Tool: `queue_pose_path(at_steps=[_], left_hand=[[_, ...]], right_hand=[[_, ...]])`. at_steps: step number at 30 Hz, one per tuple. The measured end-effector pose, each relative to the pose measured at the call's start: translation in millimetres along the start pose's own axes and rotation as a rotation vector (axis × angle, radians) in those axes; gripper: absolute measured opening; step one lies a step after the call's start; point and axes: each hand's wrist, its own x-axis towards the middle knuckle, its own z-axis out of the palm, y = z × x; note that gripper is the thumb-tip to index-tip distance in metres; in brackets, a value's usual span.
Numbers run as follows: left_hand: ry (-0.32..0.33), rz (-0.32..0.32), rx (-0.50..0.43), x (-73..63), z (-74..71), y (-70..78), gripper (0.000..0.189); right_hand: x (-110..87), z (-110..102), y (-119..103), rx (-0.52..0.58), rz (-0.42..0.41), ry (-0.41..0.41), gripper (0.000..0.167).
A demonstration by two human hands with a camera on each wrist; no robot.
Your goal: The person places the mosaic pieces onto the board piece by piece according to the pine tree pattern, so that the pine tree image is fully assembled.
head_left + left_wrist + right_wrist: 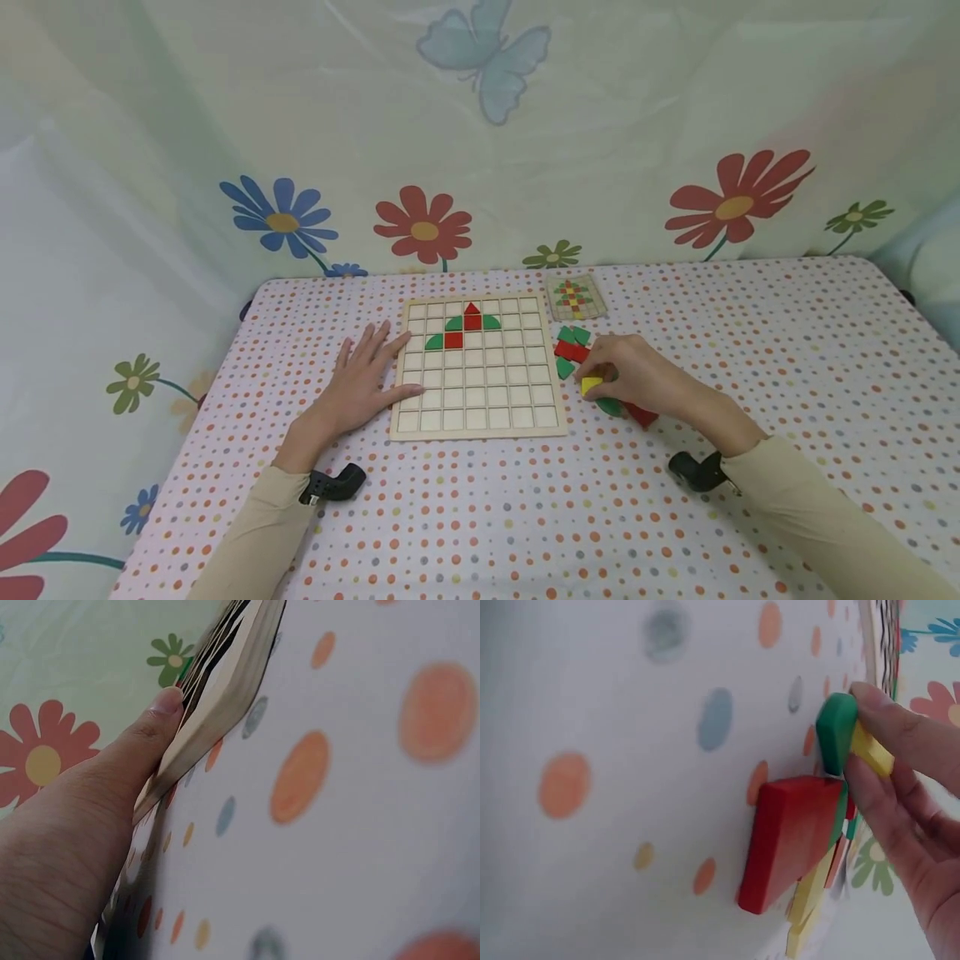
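Note:
My left hand (pixel 356 390) lies with spread, straight fingers at the left edge of a wooden grid board (pixel 476 375); in the left wrist view its thumb (pixel 142 739) rests on the board's rim. On the board's upper cells sit a red triangle (pixel 472 309), two red squares (pixel 453 340) and several green rounded pieces (pixel 435 342). Just right of the board, my right hand (pixel 645 379) pinches a yellow block (pixel 591 385) between thumb and fingers. Close by in the right wrist view are a green block (pixel 836 733) and a red block (pixel 791 836).
A small pattern card (pixel 576 297) with a tree-like design lies beyond the board's upper right corner. Loose red pieces (pixel 572 351) and green pieces (pixel 565 367) are spread between card and right hand. Dotted cloth (pixel 480 517) covers the table; a flowered curtain (pixel 600 125) hangs behind.

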Motion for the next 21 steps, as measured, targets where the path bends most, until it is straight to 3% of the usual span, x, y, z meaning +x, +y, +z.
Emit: queue_pose_path(at_steps=[9,14,21], left_hand=[[0.003,-0.007,0.004,-1.0,-1.2,-1.9,0.093],[0.005,-0.001,-0.009,-1.7,-2.8,-1.6,0.092],[0.003,0.002,-0.01,-0.4,-0.3,-1.1,0.093]], right_hand=[[9.4,-13.5,-4.3,0.076,-0.066,-0.116,0.015],[40.1,-11.8,-17.8,0.057,-0.125,-0.08,0.013],[89.1,2.5,-40.0,0.094,-0.122,-0.048,0.017]])
